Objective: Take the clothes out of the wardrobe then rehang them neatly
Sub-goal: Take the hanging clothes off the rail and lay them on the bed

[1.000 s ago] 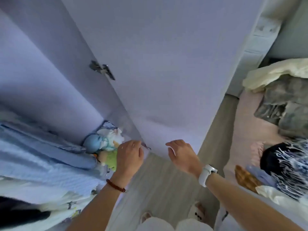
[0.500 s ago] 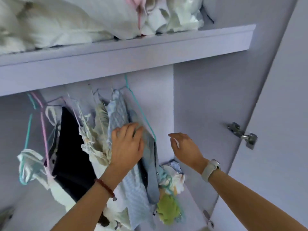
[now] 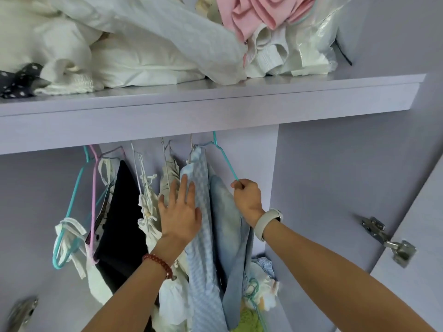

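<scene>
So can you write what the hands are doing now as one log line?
left hand: flat on light blue garment | right hand: pinching teal hanger | clothes: not yet out

Just one view here, a wide-angle head cam. It's tilted up and forward into the open wardrobe, close enough that both forearms reach in from the bottom edge. The shelf cuts across the upper half, the hanging clothes sit centre-low, and the edges bend from the lens.

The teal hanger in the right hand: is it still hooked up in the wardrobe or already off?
Hooked up. The teal hanger rises behind the shelf edge; the right hand grips its arm.
</scene>
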